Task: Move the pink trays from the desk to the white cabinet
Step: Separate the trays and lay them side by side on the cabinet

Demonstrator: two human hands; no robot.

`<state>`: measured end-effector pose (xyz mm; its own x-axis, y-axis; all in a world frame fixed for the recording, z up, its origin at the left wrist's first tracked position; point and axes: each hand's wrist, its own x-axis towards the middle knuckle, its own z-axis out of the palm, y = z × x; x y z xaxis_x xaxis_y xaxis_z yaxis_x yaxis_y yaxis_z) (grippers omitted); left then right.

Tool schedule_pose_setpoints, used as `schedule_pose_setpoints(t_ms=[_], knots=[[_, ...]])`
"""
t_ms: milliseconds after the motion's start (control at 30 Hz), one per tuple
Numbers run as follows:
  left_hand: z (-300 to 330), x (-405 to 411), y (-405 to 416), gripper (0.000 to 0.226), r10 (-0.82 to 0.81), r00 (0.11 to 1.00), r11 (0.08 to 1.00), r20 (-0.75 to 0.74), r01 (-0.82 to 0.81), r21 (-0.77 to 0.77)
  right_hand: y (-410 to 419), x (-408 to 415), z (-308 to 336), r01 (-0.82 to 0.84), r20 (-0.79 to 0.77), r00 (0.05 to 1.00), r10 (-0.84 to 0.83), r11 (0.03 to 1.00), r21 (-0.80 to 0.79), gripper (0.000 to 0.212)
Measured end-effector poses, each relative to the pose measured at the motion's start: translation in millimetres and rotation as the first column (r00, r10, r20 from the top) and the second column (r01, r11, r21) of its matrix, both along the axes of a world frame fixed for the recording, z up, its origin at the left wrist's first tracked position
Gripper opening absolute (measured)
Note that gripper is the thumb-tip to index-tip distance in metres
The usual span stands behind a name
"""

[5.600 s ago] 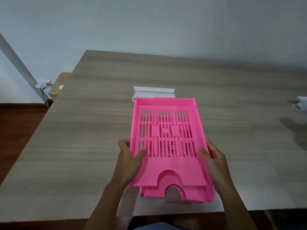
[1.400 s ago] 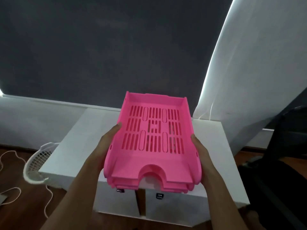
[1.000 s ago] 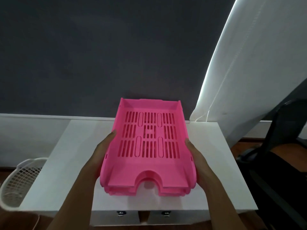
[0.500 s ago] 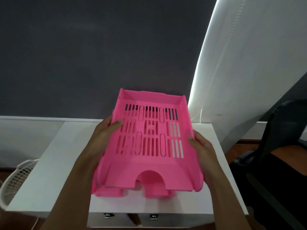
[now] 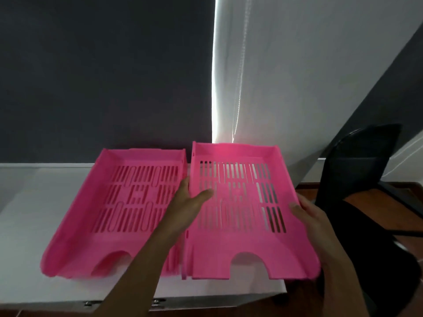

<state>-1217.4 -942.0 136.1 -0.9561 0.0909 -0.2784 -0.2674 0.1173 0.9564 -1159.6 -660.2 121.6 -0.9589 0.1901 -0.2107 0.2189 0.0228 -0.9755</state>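
Note:
Two pink slotted trays are over the white cabinet top [image 5: 27, 225]. The left pink tray [image 5: 119, 202] lies flat on the cabinet, with no hand on it. The right pink tray [image 5: 240, 213] is held beside it, its right side past the cabinet's right edge. My left hand [image 5: 190, 202] grips that tray's left wall, thumb inside on the slotted floor. My right hand [image 5: 306, 213] holds its right wall. Whether the right tray touches the cabinet top I cannot tell.
A dark wall and a white curtain [image 5: 286, 76] stand behind the cabinet. A black chair [image 5: 357, 170] sits close on the right over a wooden floor. Cabinet drawer fronts with small metal fittings [image 5: 156, 302] show below the front edge.
The stacked trays have come apart: one now lies on the cabinet at the left, and both hands have carried the other to the right of it.

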Motion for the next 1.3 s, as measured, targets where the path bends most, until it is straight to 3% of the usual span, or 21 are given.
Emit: schedule_pose_setpoints(t_ms=[67, 133, 200, 333, 467, 733, 867, 1033, 1200, 1300], knots=[[-11.4, -0.6, 14.5, 0.059, 0.047, 0.998, 0.997, 0.039, -0.044, -0.065, 12.6, -3.9, -15.5, 0.016, 0.025, 1.0, -0.015, 0.999, -0.034, 0.035], [-35.3, -5.2, 23.1, 0.09, 0.111, 0.991, 0.99, 0.068, -0.105, -0.096, 20.9, -6.9, -32.3, 0.037, 0.075, 0.997, -0.029, 0.994, -0.103, 0.037], [-59.5, -6.3, 29.7, 0.098, 0.14, 0.985, 0.985, 0.098, -0.128, -0.116, 24.1, -8.3, -47.8, 0.065, 0.112, 0.992, -0.05, 0.988, -0.14, 0.036], [-41.9, 9.3, 51.1, 0.08, 0.188, 0.976, 0.967, 0.113, -0.164, -0.193, 21.1, -7.9, -67.7, 0.074, 0.158, 0.986, -0.049, 0.984, -0.162, 0.035], [-42.6, 12.8, 52.2, 0.079, 0.195, 0.975, 0.954, 0.108, -0.163, -0.251, 21.4, -13.2, -70.4, 0.133, 0.139, 0.984, -0.112, 0.98, -0.149, 0.034], [-14.8, 9.3, 28.8, 0.067, 0.149, 0.986, 0.962, -0.076, -0.162, -0.218, -19.9, -38.2, -25.6, 0.136, -0.119, 0.984, -0.135, 0.991, 0.007, 0.043], [-0.3, 6.0, -9.0, 0.064, 0.195, 0.971, 0.968, -0.135, -0.213, -0.13, -74.8, -51.6, -11.9, 0.027, -0.194, 0.981, -0.019, 0.999, 0.04, 0.041], [12.6, -1.5, -83.6, 0.053, 0.293, 0.944, 0.946, -0.151, -0.31, -0.099, -160.5, -59.2, -14.8, -0.094, -0.179, 0.979, 0.096, 0.995, 0.022, 0.045], [17.0, -3.9, -187.0, 0.052, 0.366, 0.917, 0.906, -0.158, -0.39, -0.164, -231.5, -66.7, -30.5, -0.124, -0.103, 0.987, 0.124, 0.992, 0.009, 0.048], [14.0, -0.8, -241.1, 0.066, 0.403, 0.91, 0.869, -0.093, -0.413, -0.274, -254.5, -67.7, -44.2, -0.102, -0.03, 0.994, 0.102, 0.995, -0.003, 0.049]])
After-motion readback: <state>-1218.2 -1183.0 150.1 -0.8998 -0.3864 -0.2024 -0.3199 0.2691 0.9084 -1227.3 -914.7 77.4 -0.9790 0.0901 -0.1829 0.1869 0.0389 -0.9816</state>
